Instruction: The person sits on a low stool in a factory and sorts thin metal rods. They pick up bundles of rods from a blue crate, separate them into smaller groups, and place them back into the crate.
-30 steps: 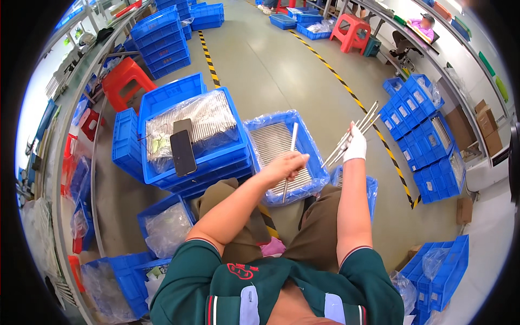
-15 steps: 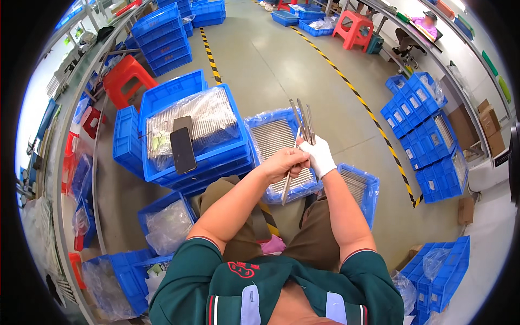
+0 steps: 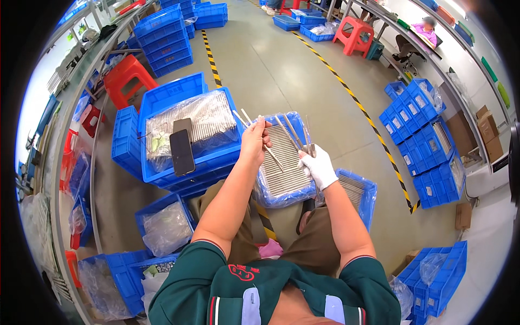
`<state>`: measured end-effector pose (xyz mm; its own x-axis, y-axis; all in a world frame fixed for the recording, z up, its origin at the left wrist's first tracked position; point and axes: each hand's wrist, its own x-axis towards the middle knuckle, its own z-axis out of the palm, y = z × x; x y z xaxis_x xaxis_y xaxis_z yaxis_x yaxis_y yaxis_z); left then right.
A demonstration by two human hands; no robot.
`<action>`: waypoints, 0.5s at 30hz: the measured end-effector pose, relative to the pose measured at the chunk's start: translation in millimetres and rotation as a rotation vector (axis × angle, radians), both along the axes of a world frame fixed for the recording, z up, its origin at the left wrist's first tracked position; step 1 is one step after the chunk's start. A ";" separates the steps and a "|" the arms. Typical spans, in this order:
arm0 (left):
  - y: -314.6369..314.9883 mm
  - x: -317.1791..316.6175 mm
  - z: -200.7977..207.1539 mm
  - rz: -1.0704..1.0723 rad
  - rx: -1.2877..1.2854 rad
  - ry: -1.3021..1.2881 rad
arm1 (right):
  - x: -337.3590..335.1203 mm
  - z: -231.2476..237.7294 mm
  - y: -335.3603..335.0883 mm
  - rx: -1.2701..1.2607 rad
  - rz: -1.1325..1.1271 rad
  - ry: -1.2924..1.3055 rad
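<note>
My bare left hand (image 3: 254, 142) is closed around a couple of thin metal rods (image 3: 275, 159), which slant across the left side of the blue crate below. In my right hand (image 3: 320, 169), which wears a white glove, several more metal rods (image 3: 293, 131) fan upward and away from me. The two hands are apart, both above the plastic-lined crate (image 3: 287, 202). Inside that crate lies a layer of similar rods (image 3: 281, 181) in close parallel rows. How the rods sit within my fingers is partly hidden.
To the left, a stack of blue crates (image 3: 189, 81) holds plastic-covered rods with two dark phones (image 3: 182, 151) on top. Another lined crate (image 3: 370, 203) stands by my right knee. Red stools (image 3: 127, 81), shelving and stacked crates (image 3: 433, 143) flank the taped aisle. A person (image 3: 425, 33) sits far right.
My left hand has moved away from the right one, up and to the left, carrying its rods. My right hand has dropped slightly with its bunch, and more of the rod layer shows.
</note>
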<state>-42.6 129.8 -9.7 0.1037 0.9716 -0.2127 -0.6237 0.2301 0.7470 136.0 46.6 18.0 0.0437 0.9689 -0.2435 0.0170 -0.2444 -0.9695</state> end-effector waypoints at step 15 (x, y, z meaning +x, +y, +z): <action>-3.7 8.5 -2.6 -0.043 -0.004 -0.198 | -5.0 -2.4 -1.2 -0.019 0.017 0.014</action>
<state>-34.2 126.2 -12.3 0.1852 0.9645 -0.1883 -0.7478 0.2627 0.6098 131.0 45.4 15.7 0.0233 0.9646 -0.2628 0.0077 -0.2630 -0.9648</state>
